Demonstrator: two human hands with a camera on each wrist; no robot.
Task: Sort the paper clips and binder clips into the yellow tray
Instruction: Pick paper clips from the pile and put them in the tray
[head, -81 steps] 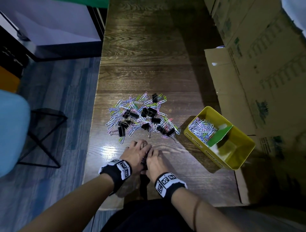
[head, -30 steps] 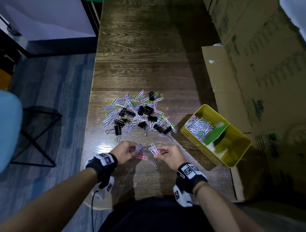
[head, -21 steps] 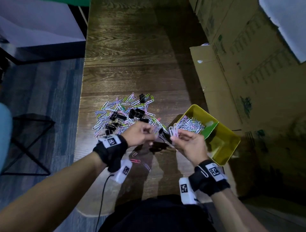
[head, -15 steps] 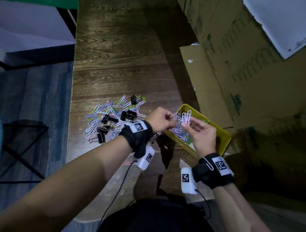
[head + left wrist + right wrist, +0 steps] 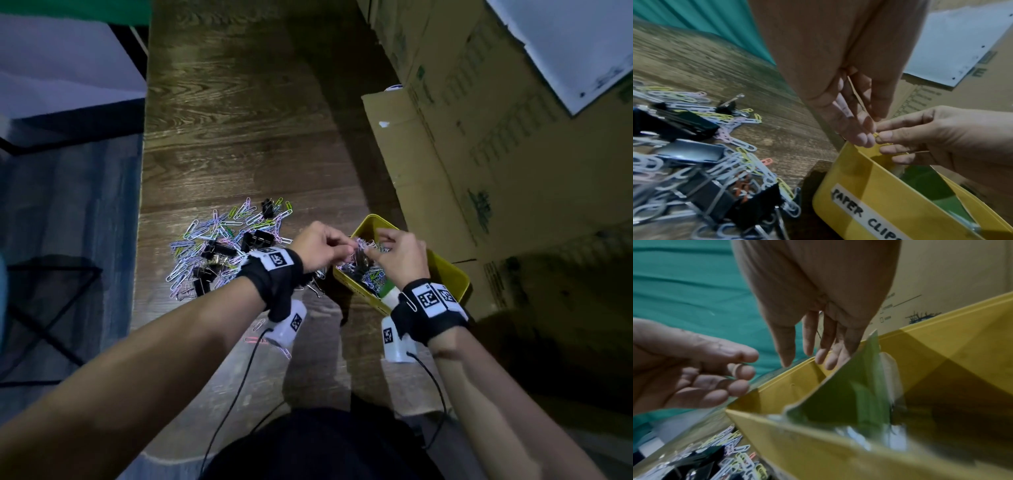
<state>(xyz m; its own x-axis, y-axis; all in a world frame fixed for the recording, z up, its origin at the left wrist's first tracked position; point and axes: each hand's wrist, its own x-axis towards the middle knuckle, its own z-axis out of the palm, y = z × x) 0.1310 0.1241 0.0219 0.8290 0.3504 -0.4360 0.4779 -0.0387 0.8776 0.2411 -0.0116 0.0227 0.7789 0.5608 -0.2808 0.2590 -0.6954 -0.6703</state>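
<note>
The yellow tray (image 5: 445, 270) stands at the table's right, split by a green divider (image 5: 849, 386); its near wall (image 5: 859, 178) is labelled for paper clips. Coloured paper clips (image 5: 368, 277) lie in its left compartment. Both hands hover over that compartment, fingertips meeting. My left hand (image 5: 342, 245) pinches a thin paper clip (image 5: 737, 368) between thumb and forefinger. My right hand (image 5: 380, 240) hangs with fingers fairly straight (image 5: 824, 356) and shows nothing in them. A mixed pile of paper clips (image 5: 219, 246) and black binder clips (image 5: 257, 240) lies left of the tray.
Cardboard boxes (image 5: 479, 171) wall off the right side just behind the tray. Bare wooden table (image 5: 239, 120) stretches beyond the pile. A few loose paper clips (image 5: 255, 340) lie near the front edge, under my left wrist. The floor drops off at the left.
Both hands picked up paper clips near the table's front edge, lifted them and carried them right to above the tray. The right hand, which pinched white clips a moment ago, now has straightened fingers.
</note>
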